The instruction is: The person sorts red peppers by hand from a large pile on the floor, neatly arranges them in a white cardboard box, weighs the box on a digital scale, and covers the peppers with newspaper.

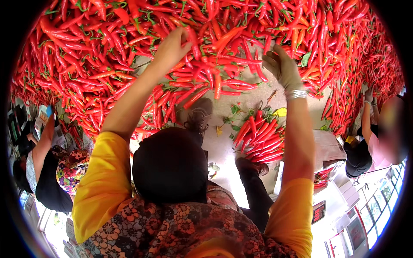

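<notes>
A broad heap of red chili peppers (106, 42) with green stems lies before me. My bare left hand (172, 48) is over the heap, fingers curled and thumb out, right beside a blurred red chili (193, 42). Whether it grips that chili I cannot tell. Over the floor edge of the heap is my right hand (285, 69) in a pale glove, its fingers bent and apart with nothing visible in them. A few slender chilies (255, 61) lie just left of it. Below, a fanned pile of chilies (263, 137) rests on the floor, points mostly towards the lower left.
My shoe (200, 113) stands at the heap's near edge. Leaf scraps and a yellow leaf (280, 112) lie on the pale floor (222, 132). A newspaper-covered bundle (327, 150) is at right. Other people work on both sides, a gloved hand (368, 95) at right.
</notes>
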A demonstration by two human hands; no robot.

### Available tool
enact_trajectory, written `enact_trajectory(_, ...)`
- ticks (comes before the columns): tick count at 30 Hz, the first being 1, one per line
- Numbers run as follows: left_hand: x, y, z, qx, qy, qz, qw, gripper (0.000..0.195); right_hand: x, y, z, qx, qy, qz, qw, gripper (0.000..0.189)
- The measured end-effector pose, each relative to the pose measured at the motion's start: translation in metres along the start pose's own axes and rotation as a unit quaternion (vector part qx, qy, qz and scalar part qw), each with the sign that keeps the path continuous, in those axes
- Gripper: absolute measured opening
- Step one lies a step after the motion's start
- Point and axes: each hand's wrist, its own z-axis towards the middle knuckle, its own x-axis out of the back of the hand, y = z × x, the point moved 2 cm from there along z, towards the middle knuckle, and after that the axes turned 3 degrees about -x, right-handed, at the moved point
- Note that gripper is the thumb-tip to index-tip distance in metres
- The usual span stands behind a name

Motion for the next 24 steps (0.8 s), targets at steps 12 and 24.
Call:
enact_trajectory(12, -0.046, 0.020, -0.031, -0.057, 0.072, -0.010, 0.996, 0.015, -0.143, 0.110, -0.027, 0.202, 0.093, -0.560, 0.798, 0.029)
enact_trajectory(24, -0.019, 0.047, 0.041, -0.304, 0.066, 0.143, 0.940, 0.019, -0.113, 0.066, -0.050, 0.282, 0.084, -0.323, 0.900, 0.048)
